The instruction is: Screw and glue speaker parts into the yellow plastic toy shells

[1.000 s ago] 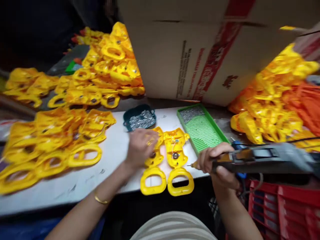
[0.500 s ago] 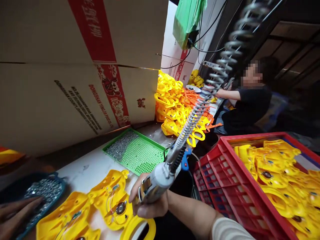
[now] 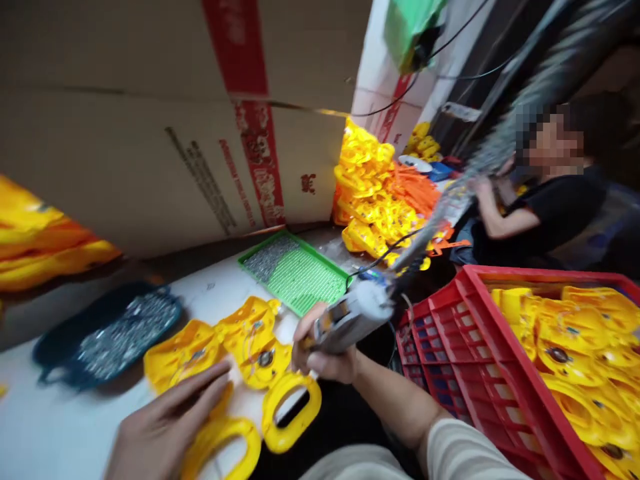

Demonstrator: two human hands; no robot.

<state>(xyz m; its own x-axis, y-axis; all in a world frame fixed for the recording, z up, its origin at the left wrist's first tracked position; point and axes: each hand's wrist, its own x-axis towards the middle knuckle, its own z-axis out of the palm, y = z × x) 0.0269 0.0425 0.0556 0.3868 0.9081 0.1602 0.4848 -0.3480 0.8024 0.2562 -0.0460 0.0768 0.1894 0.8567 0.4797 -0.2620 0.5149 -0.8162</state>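
My right hand (image 3: 333, 363) is wrapped around a grey electric screwdriver (image 3: 357, 317), which hangs from a coiled spring (image 3: 453, 190). My left hand (image 3: 165, 423) is over the nearer yellow plastic shell (image 3: 177, 350), thumb and fingertips pinched together; anything between them is too small and blurred to make out. Beside that shell lies a second yellow shell (image 3: 255, 333) with thin wires and a round dark part, close to my right hand. Both shells have oval loop handles at the near end. A dark blue basin (image 3: 55, 347) with small metal screws (image 3: 133, 333) stands to the left.
A green perforated tray (image 3: 313, 270) holds more small metal pieces. Large cartons (image 3: 190, 167) wall the far side. Yellow shells and orange parts (image 3: 413, 187) are heaped beyond. At right stands a red crate (image 3: 463, 373) full of yellow shells; a co-worker (image 3: 545, 200) sits behind it.
My left hand has left the screws in the basin and moved right, over the nearer shell. The view has shifted left; my right hand still grips the screwdriver.
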